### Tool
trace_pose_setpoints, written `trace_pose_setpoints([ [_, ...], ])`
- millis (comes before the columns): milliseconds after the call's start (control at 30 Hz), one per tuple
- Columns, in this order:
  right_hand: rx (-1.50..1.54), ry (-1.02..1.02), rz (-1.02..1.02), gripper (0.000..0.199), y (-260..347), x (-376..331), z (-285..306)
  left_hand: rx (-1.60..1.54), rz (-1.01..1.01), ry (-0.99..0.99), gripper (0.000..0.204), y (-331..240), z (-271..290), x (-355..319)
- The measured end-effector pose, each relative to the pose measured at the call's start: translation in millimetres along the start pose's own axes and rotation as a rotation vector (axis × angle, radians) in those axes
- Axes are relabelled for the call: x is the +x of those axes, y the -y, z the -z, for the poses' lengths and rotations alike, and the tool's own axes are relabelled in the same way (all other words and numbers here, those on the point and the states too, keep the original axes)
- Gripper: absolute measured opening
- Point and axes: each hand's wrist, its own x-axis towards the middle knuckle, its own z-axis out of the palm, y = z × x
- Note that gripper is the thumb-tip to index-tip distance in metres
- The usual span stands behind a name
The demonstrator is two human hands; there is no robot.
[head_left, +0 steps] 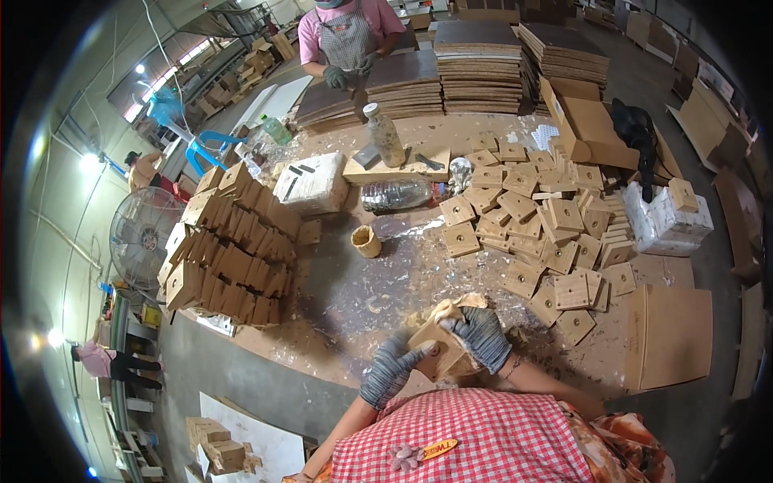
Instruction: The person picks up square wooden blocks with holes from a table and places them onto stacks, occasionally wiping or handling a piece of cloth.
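Note:
Close in front of me, at the table's near edge, I hold a small wooden block (437,352). My left hand (389,372), in a grey knit glove, is closed on its left side with the thumb on its face. My right hand (483,336), gloved alike, is closed on a crumpled tan cloth (463,304) pressed to the block's upper right. The fingers under the cloth are partly hidden. To the right lies a loose heap of similar wooden blocks (523,208), each with a round hole. Stacked blocks (233,249) stand in rows at the left.
A small round tub (366,241), a plastic bottle on its side (396,196) and a wrapped white bundle (312,183) sit mid-table. A cardboard box (580,121) stands far right; a cardboard sheet (670,336) lies near right. Across, a gloved person (350,40) stands behind stacked boards (479,68).

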Motion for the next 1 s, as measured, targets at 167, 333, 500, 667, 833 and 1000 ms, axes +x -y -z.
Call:
trace_pose_setpoints([
  [167,0.293,-0.073,-0.155,0.027,0.7,6.8,16.7,0.020,-0.030,-0.096,0.049,8.0,6.8,-2.0],
  [333,0.013,0.142,0.013,0.034,6.1,-3.2,3.0,-0.068,-0.055,-0.135,0.049,14.6,4.1,0.3],
  [500,-0.010,0.048,-0.062,0.041,-9.2,-5.0,-5.9,0.020,-0.018,-0.165,0.054,16.2,1.3,-1.6],
  [667,0.392,-0.018,-0.299,0.037,-24.0,0.2,-7.8,-0.016,-0.047,-0.154,0.054,14.9,1.0,-4.3],
  [833,0.336,0.303,-0.419,0.038,-33.0,5.2,1.8,0.012,-0.028,-0.145,0.051,7.0,4.0,-5.8],
  [1000,-0.104,0.191,-0.098,0.039,-13.5,4.8,3.3,0.140,-0.058,-0.023,0.053,6.1,7.1,-6.0],
])
